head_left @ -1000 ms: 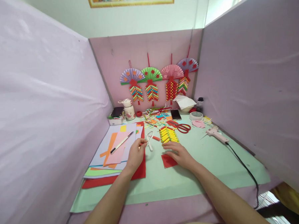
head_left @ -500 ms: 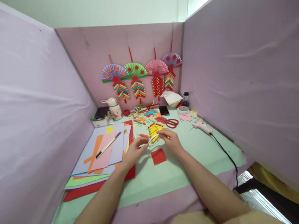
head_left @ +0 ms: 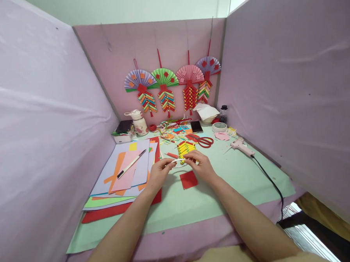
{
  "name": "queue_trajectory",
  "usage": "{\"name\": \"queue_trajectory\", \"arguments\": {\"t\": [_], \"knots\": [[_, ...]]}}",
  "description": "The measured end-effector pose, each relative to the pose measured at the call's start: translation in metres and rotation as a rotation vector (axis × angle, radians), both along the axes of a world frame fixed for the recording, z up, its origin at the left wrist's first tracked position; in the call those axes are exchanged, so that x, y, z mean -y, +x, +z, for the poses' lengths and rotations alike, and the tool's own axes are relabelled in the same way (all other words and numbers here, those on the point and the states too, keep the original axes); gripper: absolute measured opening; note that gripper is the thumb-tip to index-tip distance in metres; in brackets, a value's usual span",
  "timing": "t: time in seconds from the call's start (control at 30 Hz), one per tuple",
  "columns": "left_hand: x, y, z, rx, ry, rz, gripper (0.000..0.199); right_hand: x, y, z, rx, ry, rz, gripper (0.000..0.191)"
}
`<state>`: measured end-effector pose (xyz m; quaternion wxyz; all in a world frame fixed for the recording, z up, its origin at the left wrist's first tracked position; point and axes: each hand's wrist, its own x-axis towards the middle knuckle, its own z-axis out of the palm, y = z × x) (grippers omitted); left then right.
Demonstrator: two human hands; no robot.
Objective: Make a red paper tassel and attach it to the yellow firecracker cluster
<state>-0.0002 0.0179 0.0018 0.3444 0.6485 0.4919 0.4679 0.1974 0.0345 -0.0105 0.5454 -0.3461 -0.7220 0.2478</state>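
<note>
Between my hands is a thin white ring (head_left: 179, 160), seen nearly edge-on above the table. The fingertips of my left hand (head_left: 160, 172) pinch its left side, and those of my right hand (head_left: 201, 165) pinch its right side. Just beyond the ring lies a bundle of yellow paper rolls (head_left: 186, 148) with red ends, partly hidden by my right fingers. A red paper square (head_left: 189, 180) rests on the green tabletop below my hands. An orange-red pointed stick (head_left: 171, 155) is near my left fingertips.
Stacked coloured paper (head_left: 140, 168) with a pen (head_left: 131, 164) lies left. Red scissors (head_left: 205, 142), a phone (head_left: 196, 126) and paper scraps (head_left: 169, 136) are behind. At right sit a tape roll (head_left: 219, 127) and a corded glue gun (head_left: 242, 147). Fan ornaments (head_left: 190, 75) hang on the back panel.
The white ring has tilted from an open oval to nearly edge-on, both hands still holding it. The camera view has shifted, so the table items appear slightly farther right and higher.
</note>
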Motion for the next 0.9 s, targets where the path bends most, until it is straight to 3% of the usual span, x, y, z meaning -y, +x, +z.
{"name": "queue_trajectory", "arguments": {"t": [0.17, 0.3, 0.4, 0.53, 0.67, 0.9], "knots": [[0.004, 0.003, 0.004, -0.069, 0.086, 0.035, 0.023, 0.003, -0.002, 0.002, 0.009, 0.022, 0.010, 0.016], [0.013, 0.008, 0.005, -0.283, 0.453, 0.238, 0.024, 0.002, -0.006, -0.001, -0.056, -0.039, -0.057, 0.016], [0.018, 0.016, -0.001, -0.470, 0.609, 0.168, 0.017, 0.003, -0.010, -0.003, -0.160, -0.177, -0.053, 0.019], [0.020, 0.029, -0.013, -0.689, 0.539, 0.077, 0.031, 0.008, -0.018, -0.005, -0.227, -0.310, 0.041, 0.018], [0.017, 0.031, -0.016, -0.849, 0.424, 0.065, 0.019, 0.011, -0.022, -0.006, -0.202, -0.320, 0.040, 0.015], [0.019, 0.026, -0.012, -0.919, 0.444, 0.086, 0.017, 0.010, -0.022, -0.007, -0.170, -0.313, 0.012, 0.015]]}}
